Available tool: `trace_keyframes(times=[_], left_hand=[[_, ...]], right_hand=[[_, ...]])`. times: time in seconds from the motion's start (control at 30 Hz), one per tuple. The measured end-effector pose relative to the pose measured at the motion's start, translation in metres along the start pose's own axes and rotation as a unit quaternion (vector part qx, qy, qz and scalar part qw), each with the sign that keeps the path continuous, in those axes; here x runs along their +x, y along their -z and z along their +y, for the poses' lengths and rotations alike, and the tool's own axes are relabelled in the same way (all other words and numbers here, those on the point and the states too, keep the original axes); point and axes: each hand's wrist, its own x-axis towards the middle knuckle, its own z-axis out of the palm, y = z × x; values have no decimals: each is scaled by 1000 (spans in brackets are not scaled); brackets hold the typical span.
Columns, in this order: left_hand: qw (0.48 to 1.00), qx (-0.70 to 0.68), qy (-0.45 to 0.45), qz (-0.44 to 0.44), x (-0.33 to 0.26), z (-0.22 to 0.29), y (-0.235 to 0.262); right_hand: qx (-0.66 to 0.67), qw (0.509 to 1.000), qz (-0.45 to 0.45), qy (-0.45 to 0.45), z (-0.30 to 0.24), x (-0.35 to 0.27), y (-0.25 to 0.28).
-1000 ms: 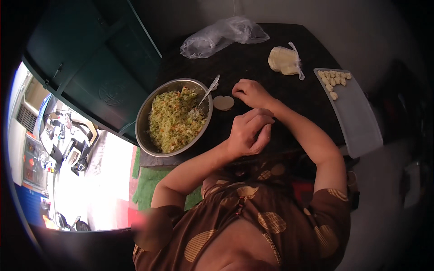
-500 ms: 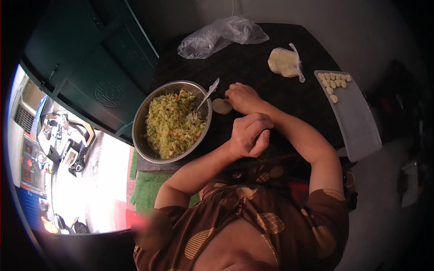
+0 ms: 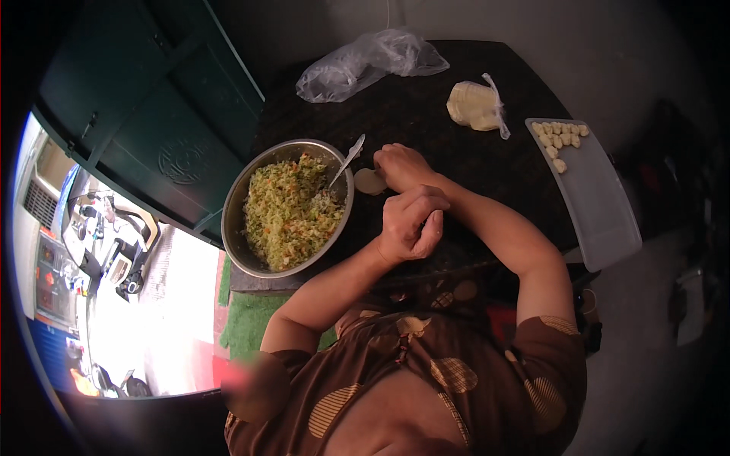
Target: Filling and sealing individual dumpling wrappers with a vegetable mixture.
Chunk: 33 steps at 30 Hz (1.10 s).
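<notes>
A pale round dough wrapper (image 3: 369, 182), perhaps more than one stacked, lies on the dark table right of the steel bowl. My right hand (image 3: 404, 166) is at its right edge with the fingers curled down onto it; the fingertips are hidden. My left hand (image 3: 411, 222) is closed nearer to me, touching or just below my right wrist. What its fingers hold, if anything, cannot be seen. The bowl (image 3: 234, 251) is filled with chopped green and orange vegetable filling (image 3: 289, 213). A spoon (image 3: 348, 158) leans in it, its handle over the right rim.
A long grey tray (image 3: 597, 205) at the right edge bears several small folded dumplings (image 3: 559, 135) at its far end. Farther back on the table (image 3: 395, 114) lie a tied bag of pale wrappers (image 3: 475, 106) and a crumpled clear plastic bag (image 3: 372, 64). A green door (image 3: 152, 106) stands at left.
Both hands have shifted slightly left, with my right hand staying at the wrapper's edge. The view itself has moved a little; the bowl, bags and tray stay in place.
</notes>
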Motion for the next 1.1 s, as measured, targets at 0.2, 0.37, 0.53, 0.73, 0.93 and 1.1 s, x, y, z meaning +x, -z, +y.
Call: trace_keyframes(times=[0.2, 0.37, 0.53, 0.73, 0.93, 1.1], left_hand=[[1000, 13, -25, -3, 3, 4, -6], [999, 32, -38, -12, 11, 12, -3], [993, 103, 5, 52, 29, 8, -6], [973, 124, 175, 79, 20, -32, -16], [951, 204, 197, 125, 10, -46, -14], [925, 89, 323, 180, 3, -59, -10]], right_hand=[[72, 995, -55, -39, 10, 10, -2], [55, 992, 93, 66, 11, 3, -10], [257, 945, 108, 169, 36, -4, 9], [297, 949, 102, -34, 52, -13, 27], [377, 919, 98, -67, 53, -22, 30], [395, 909, 126, -28, 60, -32, 54]])
